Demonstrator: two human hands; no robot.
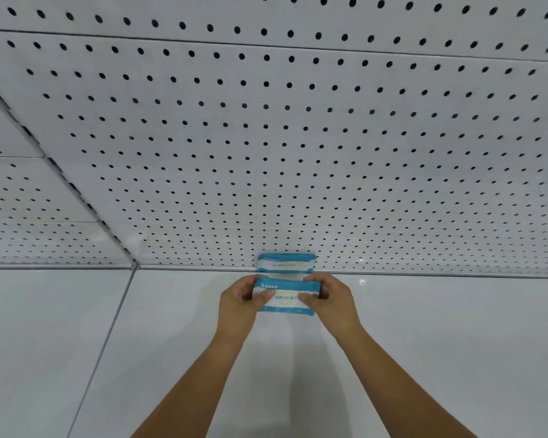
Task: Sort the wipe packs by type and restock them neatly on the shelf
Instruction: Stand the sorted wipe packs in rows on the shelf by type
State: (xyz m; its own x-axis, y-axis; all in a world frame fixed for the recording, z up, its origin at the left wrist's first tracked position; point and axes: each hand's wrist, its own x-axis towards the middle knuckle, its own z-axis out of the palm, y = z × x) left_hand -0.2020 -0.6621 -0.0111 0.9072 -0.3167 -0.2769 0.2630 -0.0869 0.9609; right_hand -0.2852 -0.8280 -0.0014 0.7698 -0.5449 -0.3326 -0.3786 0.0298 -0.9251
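1. Held wipe pack (285,301): blue & white w/ a pale yellow patch in the middle, long side running left-right, face tilted toward the camera. It's over the shelf (424,349), centre of view, just nearer than the shelf's far edge.
2. Left hand (239,300) grips the pack's left end. Its fingers (250,284) curl over the top edge, thumb on the front face.
3. Right hand (331,298) grips the right end the same way: thumb on the front, fingers wrapped over the top.
4. Can't tell if the pack's bottom edge touches the shelf or sits just above it.
5. Second wipe pack (286,263), same blue & white type, stands on its long edge at the far edge of the shelf, against the pegboard wall (298,137). It's just beyond the held one, w/ a narrow gap between them.
6. Shelf is white, w/ a seam (108,336) running near-to-far on the left.
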